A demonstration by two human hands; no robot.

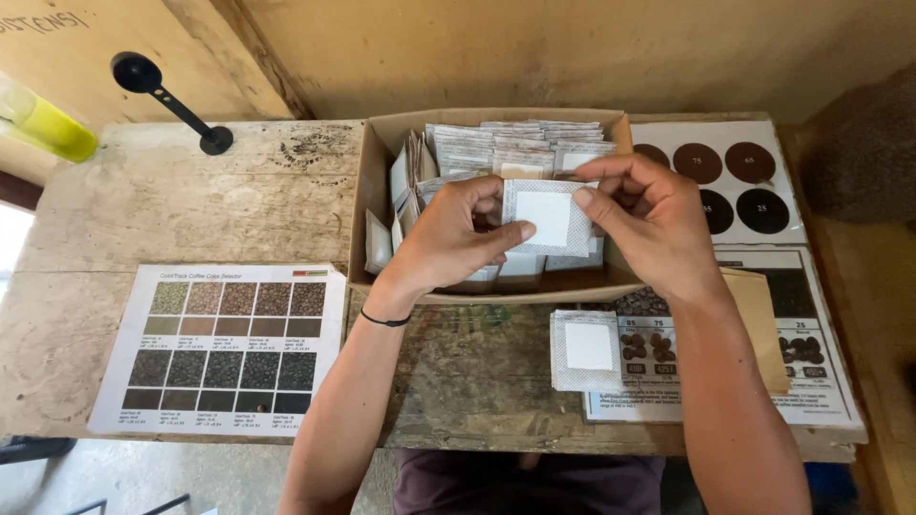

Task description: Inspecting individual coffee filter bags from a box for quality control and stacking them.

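Hands: left hand (448, 243) and right hand (644, 215) both pinched on 1 white square packet (546, 217) above cardboard box (370, 205); second packet (585, 349) lies nearer.

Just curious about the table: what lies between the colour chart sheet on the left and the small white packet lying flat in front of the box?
In the head view, only bare worn wood of the table, crossed by the person's left forearm, separates the colour chart sheet from the flat packet.
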